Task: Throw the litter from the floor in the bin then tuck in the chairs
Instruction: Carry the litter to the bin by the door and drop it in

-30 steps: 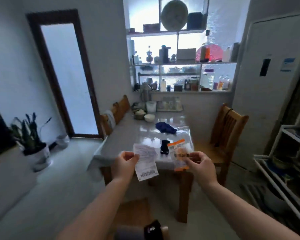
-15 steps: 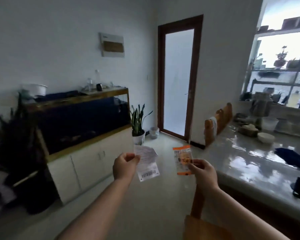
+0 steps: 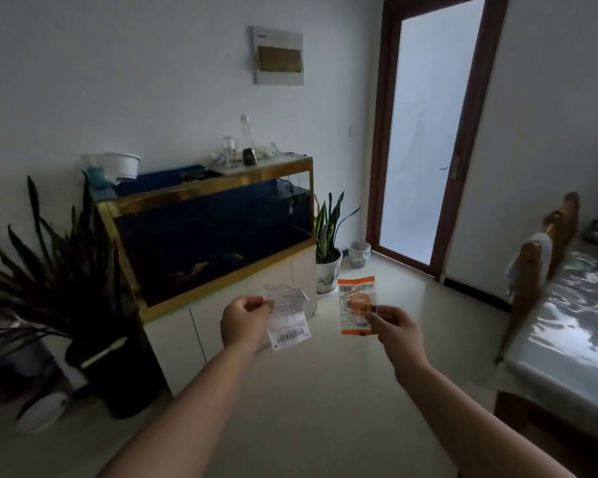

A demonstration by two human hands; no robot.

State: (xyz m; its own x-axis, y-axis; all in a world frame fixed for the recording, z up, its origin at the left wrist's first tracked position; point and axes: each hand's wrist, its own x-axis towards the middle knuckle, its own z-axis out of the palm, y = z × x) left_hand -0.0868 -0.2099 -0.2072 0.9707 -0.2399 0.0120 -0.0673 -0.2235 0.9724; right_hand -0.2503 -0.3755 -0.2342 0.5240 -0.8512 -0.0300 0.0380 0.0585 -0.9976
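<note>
My left hand (image 3: 242, 322) pinches a white paper slip (image 3: 287, 317) with print and a barcode, held out at chest height. My right hand (image 3: 394, 327) grips an orange and white snack wrapper (image 3: 356, 305) by its right edge. A small bin (image 3: 359, 254) with a liner stands on the floor by the door, beyond both hands. Two wooden chairs (image 3: 546, 250) stand along the far side of the table (image 3: 573, 326) at the right, a cloth hanging on the nearer one.
A fish tank (image 3: 208, 232) sits on a white cabinet (image 3: 221, 315) along the left wall. A potted plant (image 3: 328, 257) stands beside the bin, a large dark plant (image 3: 66, 270) at the left. The door (image 3: 428, 132) has a brown frame. Pale floor lies ahead.
The view has swung left, away from the table and shelves toward the fish tank and door. Both hands keep their grip on the slip and the wrapper.
</note>
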